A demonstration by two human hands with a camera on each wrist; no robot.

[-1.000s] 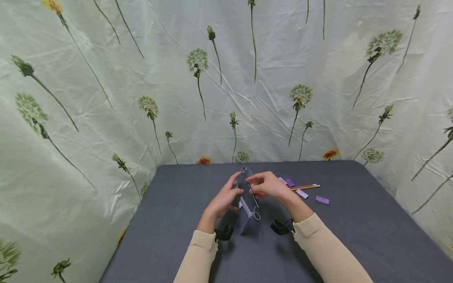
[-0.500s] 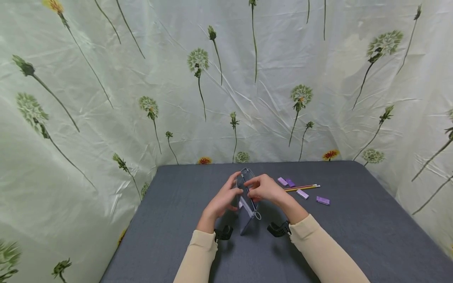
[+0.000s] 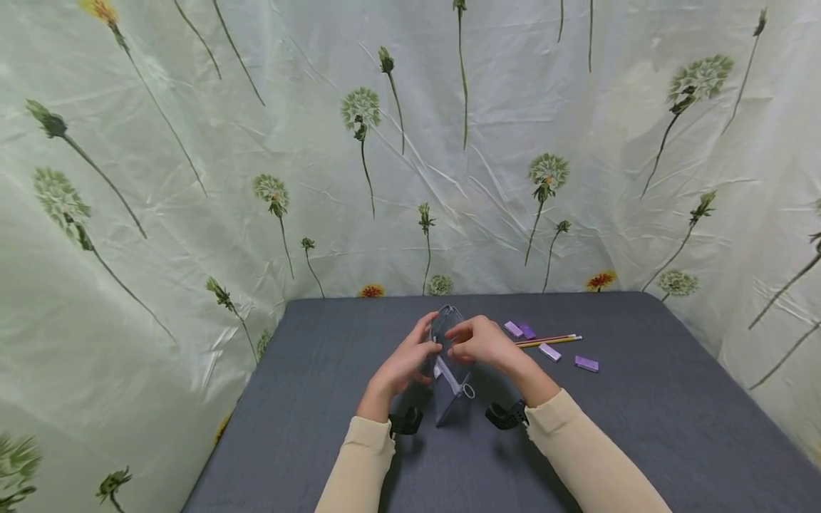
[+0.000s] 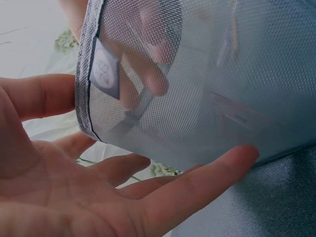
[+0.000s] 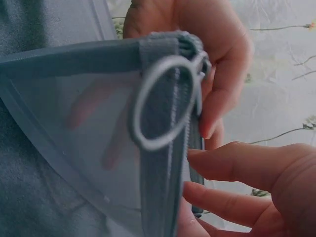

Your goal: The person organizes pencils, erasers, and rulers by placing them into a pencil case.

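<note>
A grey mesh zip pouch (image 3: 445,405) stands on edge with its mouth facing up and forward. My left hand (image 3: 403,362) grips its side, thumb against the piped edge beside a white label (image 4: 104,69), fingers spread underneath. At the pouch mouth is my right hand (image 3: 486,343), its fingers bent; some fingertips show through the mesh in the left wrist view. In the right wrist view, its thumb and fingers lie right at the zip edge. A zip-pull ring (image 5: 136,118) hangs at the near corner. I cannot tell whether the right fingers still hold a pencil.
To the right on the dark grey table (image 3: 321,399) lie a red pencil (image 3: 541,338) and a yellow pencil (image 3: 551,342), side by side. Several small purple and lilac blocks (image 3: 586,364), like erasers, are scattered around them. A flowered curtain (image 3: 398,142) hangs behind the table.
The dark pencil my right hand held along the pouch mouth has gone down into the pouch and out of sight. My right hand has shifted slightly left; the left stays put.
</note>
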